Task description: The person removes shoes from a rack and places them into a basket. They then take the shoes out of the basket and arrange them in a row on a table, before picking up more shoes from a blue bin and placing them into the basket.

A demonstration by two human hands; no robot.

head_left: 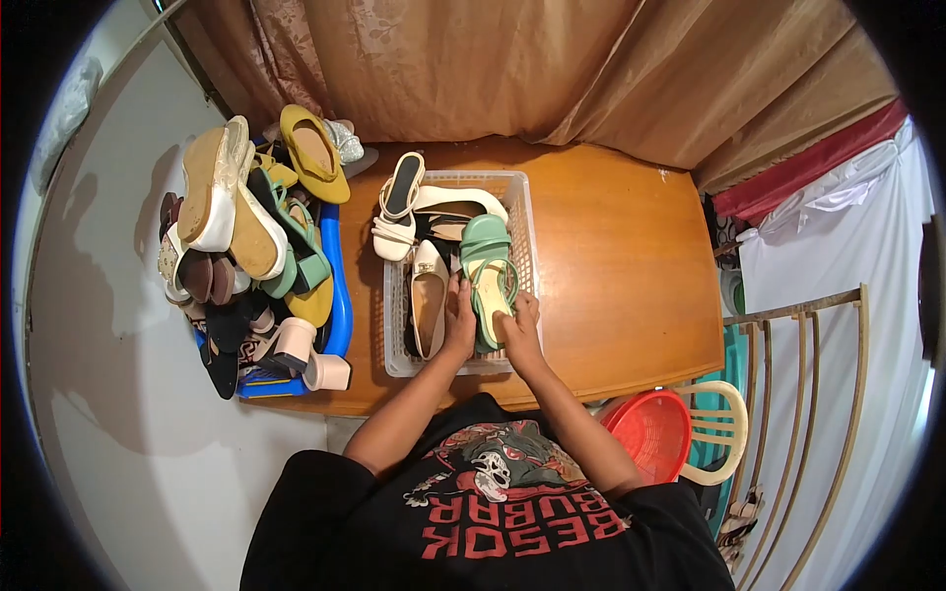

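A green strappy sandal (485, 258) lies at the right side of a white plastic basket (528, 212), its toe pointing away from me. My right hand (522, 330) grips its heel end, thumb on the pale insole. Along the sandal's left side, my left hand (459, 317) holds its edge; some of those fingers are hidden. Left of that hand sits a cream flat shoe (428, 295) with a dark sole edge. Farther back, a cream strappy sandal (396, 212) rests over the basket's corner, beside another cream shoe (458, 200).
A blue basket (340, 295) on the left is heaped with shoes, including a mustard flat (315, 153) and white-soled shoes (207, 192). The wooden table (621, 266) extends right. Below its right edge stand a red basket (650, 433), a cream chair (727, 433) and a rack (798, 394).
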